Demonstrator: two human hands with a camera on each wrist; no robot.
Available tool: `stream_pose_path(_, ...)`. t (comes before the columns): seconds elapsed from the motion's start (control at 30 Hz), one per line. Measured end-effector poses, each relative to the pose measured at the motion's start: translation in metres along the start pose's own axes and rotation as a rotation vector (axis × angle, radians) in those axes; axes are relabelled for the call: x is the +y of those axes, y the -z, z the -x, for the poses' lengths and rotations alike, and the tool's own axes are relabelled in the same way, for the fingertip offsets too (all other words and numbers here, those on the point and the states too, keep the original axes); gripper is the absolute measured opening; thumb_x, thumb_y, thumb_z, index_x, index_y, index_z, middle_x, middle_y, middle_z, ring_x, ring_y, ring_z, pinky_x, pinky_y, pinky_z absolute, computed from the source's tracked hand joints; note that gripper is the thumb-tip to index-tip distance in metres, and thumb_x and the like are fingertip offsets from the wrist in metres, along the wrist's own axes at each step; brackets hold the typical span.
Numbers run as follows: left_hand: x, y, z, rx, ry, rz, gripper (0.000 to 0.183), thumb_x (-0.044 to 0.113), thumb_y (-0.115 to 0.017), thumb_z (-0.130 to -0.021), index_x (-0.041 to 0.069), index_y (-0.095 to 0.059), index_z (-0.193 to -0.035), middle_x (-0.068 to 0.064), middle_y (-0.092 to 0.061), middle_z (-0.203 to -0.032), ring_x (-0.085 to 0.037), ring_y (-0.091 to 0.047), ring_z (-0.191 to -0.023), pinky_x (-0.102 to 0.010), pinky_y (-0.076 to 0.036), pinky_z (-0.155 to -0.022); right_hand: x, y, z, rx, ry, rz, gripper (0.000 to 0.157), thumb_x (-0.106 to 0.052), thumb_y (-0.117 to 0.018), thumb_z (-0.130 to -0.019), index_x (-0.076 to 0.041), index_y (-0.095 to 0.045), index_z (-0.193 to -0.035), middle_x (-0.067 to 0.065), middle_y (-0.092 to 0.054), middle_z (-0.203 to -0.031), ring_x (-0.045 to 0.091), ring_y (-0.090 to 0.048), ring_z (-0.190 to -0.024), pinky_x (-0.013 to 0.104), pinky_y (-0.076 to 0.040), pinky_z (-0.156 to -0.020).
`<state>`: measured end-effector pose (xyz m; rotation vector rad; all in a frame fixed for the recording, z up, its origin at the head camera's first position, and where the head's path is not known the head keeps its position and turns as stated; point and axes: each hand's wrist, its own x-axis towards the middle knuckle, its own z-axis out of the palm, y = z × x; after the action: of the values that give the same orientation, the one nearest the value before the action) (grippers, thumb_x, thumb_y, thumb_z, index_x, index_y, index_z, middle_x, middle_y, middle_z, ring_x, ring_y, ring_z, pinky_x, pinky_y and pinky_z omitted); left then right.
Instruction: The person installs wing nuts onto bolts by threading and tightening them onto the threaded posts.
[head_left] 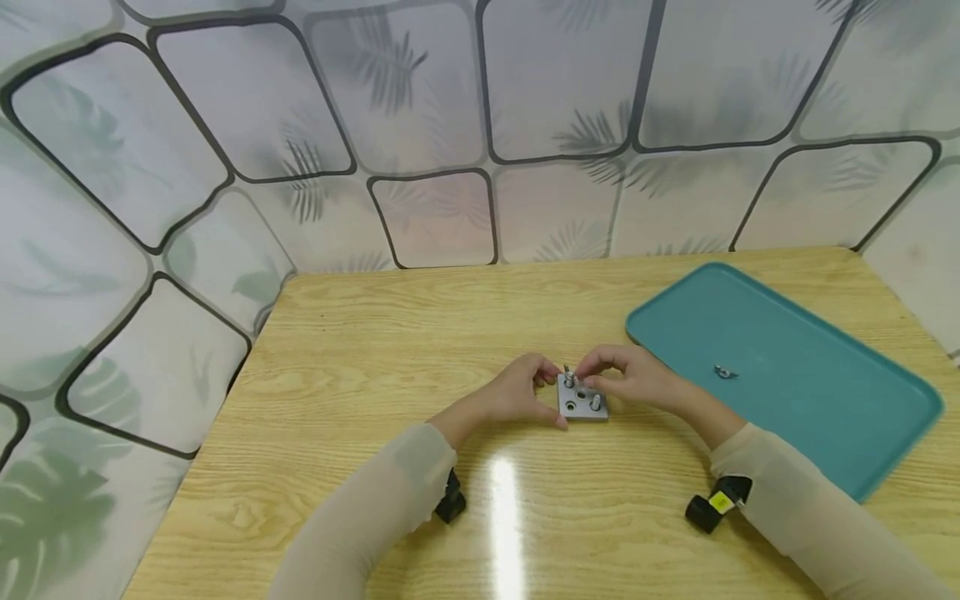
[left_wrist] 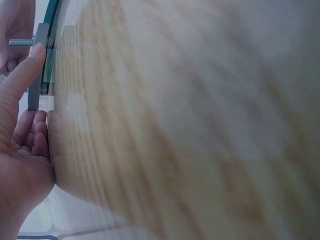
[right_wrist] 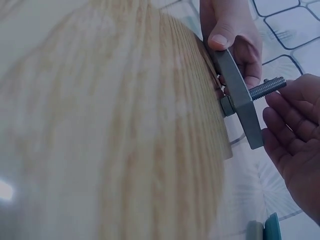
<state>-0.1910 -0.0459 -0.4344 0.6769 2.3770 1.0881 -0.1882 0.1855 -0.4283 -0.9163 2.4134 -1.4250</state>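
Metal plate (head_left: 581, 412), one, squared, drilled, bearing upright bolts (head_left: 596, 403); at the middle of the tabletop (head_left: 420, 333). Left hand (head_left: 522, 392): grips the plate's left side, thumb at near corner. Right hand (head_left: 632, 375): fingers bent beside the far bolt; whether pinching, cannot tell. Teal tray (head_left: 810, 417), one, to the right; wing nut (head_left: 725, 372), one, lying on it

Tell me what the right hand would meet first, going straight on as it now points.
The right hand would likely first meet the upright bolt near the far left corner of the metal plate; whether they touch now is unclear.
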Motion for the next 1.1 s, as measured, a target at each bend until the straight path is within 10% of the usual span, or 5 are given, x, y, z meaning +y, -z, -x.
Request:
stream_pose_path(0.5, 0.000, 0.000, 0.001, -0.006, 0.014, 0.021, 0.071, 0.029, -0.088, -0.065, 0.006, -0.051, -0.121, 0.001, -0.052, -0.110, -0.012, -0.048, -0.100, -0.022, -0.042, -0.089, -0.003, -0.002, -0.005, 0.068, -0.132, 0.053, 0.027, -0.021, -0.071, -0.085, -0.007, -0.065, -0.107, 0.005, -0.067, -0.101, 0.025, -0.059, -0.101, 0.047, -0.045, -0.090)
stream_pose_path(1.1, 0.001, -0.002, 0.003, 0.004, 0.032, 0.044, 0.072, 0.031, -0.088, -0.065, 0.007, -0.050, -0.121, 0.001, -0.051, -0.111, -0.013, -0.048, -0.101, -0.025, -0.042, -0.091, -0.003, -0.006, -0.012, 0.010, -0.100, 0.027, 0.025, -0.023, -0.070, -0.087, -0.006, -0.065, -0.105, 0.004, -0.067, -0.100, 0.022, -0.059, -0.099, 0.046, -0.047, -0.087)
